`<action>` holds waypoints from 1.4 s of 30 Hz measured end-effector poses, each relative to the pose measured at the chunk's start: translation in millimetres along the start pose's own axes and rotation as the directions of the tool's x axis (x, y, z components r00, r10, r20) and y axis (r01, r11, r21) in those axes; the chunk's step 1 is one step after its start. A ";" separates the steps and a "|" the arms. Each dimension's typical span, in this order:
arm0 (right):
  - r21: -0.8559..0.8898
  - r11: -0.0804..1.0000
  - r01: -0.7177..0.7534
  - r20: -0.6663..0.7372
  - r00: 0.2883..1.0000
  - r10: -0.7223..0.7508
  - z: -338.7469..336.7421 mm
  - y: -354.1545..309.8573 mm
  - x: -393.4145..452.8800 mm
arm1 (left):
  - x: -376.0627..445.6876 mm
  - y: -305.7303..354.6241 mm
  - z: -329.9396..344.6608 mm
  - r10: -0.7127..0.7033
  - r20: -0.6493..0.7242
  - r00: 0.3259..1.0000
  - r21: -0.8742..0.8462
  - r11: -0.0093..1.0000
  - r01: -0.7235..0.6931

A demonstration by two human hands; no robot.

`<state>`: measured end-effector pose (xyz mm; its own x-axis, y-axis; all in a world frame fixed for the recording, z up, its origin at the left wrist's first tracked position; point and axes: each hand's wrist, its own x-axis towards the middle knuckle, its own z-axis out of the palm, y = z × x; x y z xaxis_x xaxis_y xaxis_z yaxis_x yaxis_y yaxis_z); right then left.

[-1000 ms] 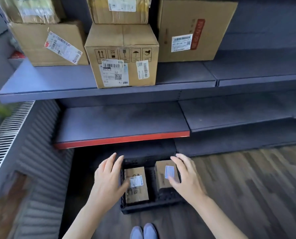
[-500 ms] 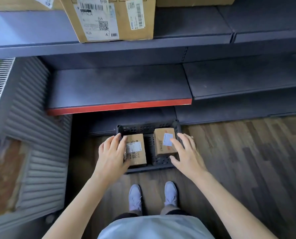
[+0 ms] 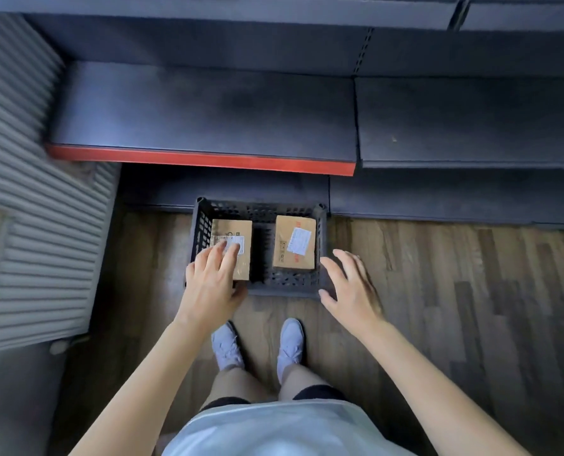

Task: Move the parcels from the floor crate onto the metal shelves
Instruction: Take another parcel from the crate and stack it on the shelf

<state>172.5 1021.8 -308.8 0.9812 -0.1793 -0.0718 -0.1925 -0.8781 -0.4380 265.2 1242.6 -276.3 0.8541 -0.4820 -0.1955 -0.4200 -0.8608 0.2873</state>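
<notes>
Crate: a black plastic crate (image 3: 261,210) sits on the wood floor (image 3: 438,291), its far end just under the lowest metal shelf (image 3: 208,113) with the red front edge.
Parcels: two cardboard parcels lie inside, apart: the left parcel (image 3: 238,230) and the right parcel (image 3: 294,241), each labelled.
My left hand (image 3: 210,283): fingers straight, spread over the left parcel's near end; I grasp nothing.
My right hand (image 3: 351,287): released, fingers splayed, beside the crate's right wall.
Feet: my shoes (image 3: 290,343) stand near the crate.
</notes>
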 end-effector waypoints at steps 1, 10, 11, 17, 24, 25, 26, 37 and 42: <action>0.008 1.000 -0.002 0.022 1.000 0.002 1.1 5.8 -1.1 | 0.1 3.4 3.7 -0.017 0.001 1.000 -0.005 1.000 0.017; 0.138 0.990 -0.034 -0.002 0.999 0.034 7.3 24.7 0.3 | -11.3 12.0 22.2 -0.152 0.087 0.985 0.029 0.988 0.150; 0.169 0.984 -0.053 0.001 0.999 0.054 10.3 26.7 0.3 | -11.3 12.0 24.9 -0.168 0.100 0.981 0.034 0.986 0.165; 0.307 0.942 -0.137 -0.043 0.987 0.158 51.6 41.1 11.5 | 7.5 0.6 65.2 -0.196 0.089 0.977 -0.098 0.974 0.204; 0.398 0.904 -0.158 -0.111 0.969 0.219 183.1 92.7 65.6 | 98.7 -35.6 185.1 -0.201 -0.024 0.979 -0.402 0.899 0.175; 0.412 0.895 -0.173 -0.107 0.966 0.236 210.2 102.5 75.8 | 116.4 -42.4 211.7 -0.201 -0.036 0.979 -0.422 0.891 0.167; 0.423 0.885 -0.196 -0.097 0.961 0.259 238.1 112.2 86.3 | 134.2 -49.1 240.0 -0.192 -0.046 0.980 -0.435 0.888 0.153; 0.339 0.844 -0.415 -0.142 0.864 0.482 449.1 204.0 156.4 | 235.4 -92.8 480.9 -0.300 0.017 0.954 -0.662 0.711 0.235; 0.172 0.907 -0.384 -0.211 0.885 0.415 465.8 223.1 156.2 | 247.2 -100.3 520.1 -0.351 0.116 0.929 -0.713 0.621 0.324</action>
<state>290.0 1004.6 -835.1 0.7852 -0.6167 -0.0557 -0.5489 -0.6516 -0.5236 359.0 1124.8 -841.1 0.9053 -0.1645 -0.3917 0.2348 -0.5748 0.7839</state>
